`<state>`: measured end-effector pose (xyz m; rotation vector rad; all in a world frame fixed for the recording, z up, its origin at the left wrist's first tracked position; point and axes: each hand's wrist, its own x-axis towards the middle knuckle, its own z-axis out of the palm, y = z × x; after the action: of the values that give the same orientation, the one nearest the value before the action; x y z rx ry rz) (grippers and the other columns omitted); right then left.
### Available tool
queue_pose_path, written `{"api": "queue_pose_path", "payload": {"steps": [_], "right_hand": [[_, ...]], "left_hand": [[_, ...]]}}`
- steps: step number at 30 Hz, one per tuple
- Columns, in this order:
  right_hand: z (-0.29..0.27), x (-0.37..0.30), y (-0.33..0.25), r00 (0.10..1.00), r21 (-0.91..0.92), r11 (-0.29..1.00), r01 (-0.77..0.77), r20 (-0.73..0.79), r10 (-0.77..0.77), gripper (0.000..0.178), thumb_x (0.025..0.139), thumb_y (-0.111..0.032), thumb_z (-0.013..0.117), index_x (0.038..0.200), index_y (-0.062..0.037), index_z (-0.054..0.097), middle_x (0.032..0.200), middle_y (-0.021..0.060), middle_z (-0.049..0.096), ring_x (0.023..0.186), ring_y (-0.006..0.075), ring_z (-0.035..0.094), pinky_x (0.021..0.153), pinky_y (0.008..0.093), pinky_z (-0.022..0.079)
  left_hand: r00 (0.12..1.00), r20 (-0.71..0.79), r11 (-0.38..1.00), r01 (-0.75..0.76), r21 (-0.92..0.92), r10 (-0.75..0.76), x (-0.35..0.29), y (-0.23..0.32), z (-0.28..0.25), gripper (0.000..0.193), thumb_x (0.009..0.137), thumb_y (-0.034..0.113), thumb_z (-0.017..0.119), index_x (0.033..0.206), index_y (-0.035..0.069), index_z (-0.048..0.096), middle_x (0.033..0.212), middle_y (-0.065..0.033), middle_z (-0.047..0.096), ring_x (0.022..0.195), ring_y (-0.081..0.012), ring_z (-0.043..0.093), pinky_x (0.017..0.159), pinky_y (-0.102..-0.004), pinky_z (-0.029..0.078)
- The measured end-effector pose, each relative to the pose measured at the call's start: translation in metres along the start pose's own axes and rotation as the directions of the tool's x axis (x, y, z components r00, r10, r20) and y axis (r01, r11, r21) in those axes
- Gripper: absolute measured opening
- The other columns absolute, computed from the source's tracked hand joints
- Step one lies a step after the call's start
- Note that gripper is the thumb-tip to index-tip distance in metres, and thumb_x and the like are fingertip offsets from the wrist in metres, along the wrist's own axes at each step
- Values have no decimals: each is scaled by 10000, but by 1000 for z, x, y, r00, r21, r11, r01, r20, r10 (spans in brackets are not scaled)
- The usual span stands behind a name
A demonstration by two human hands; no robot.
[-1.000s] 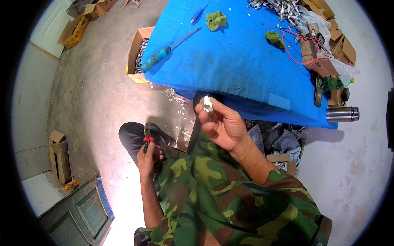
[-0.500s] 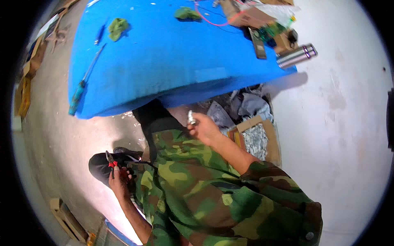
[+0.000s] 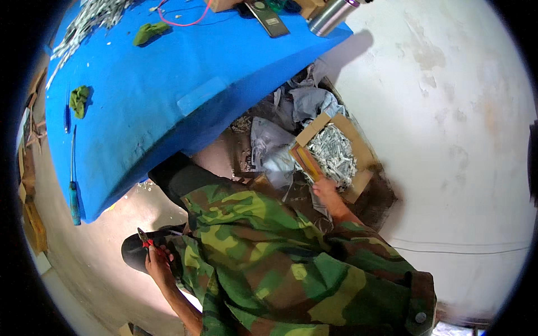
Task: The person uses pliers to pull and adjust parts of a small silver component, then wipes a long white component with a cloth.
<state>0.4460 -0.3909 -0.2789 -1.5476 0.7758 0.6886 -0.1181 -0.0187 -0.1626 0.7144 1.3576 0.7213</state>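
Note:
Red-handled pliers (image 3: 147, 241) are gripped in my left hand (image 3: 160, 262), jaws pointing up and away, beside my knee at the lower left. My right hand (image 3: 327, 191) is at the near edge of an open cardboard box (image 3: 357, 134) beside my leg. Its fingers are partly hidden against the box's coloured side flap, and I cannot make out anything in them. Heaped inside the box are many small silvery metal pieces (image 3: 333, 151).
A blue-covered table (image 3: 140, 84) carries a long screwdriver (image 3: 73, 193), green cloths (image 3: 79, 102), a heap of metal strips (image 3: 95, 22), a phone (image 3: 268, 19) and a steel flask (image 3: 332, 15). Grey plastic bags (image 3: 269, 143) lie beside the box, near a white wall (image 3: 448, 140).
My right hand, which held a small silvery metal piece over my lap, has moved right to the box; the piece is no longer visible in it. The view has turned right; my left hand keeps the pliers.

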Motion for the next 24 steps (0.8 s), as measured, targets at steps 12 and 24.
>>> {"api": "queue_pose_path", "payload": {"steps": [12,24], "right_hand": [[160,-74,14,783,-561,547,621,479,-397,465,1057,-393,666,786,-18,719,726,22,682,673,134,602,644,359,485],[319,-241,-73,124,21,228,973,789,-602,223,1089,-224,624,1033,-9,650,829,80,686,733,173,682,676,353,530]], "left_hand": [[996,-86,989,-15,145,28,-18,13,14,476,1065,449,664,1060,-26,646,838,-120,718,613,-182,663,531,-297,538],[963,-215,946,-87,313,160,-58,36,38,613,1049,586,625,1074,-24,688,830,-81,673,665,-150,639,584,-307,574]]}}
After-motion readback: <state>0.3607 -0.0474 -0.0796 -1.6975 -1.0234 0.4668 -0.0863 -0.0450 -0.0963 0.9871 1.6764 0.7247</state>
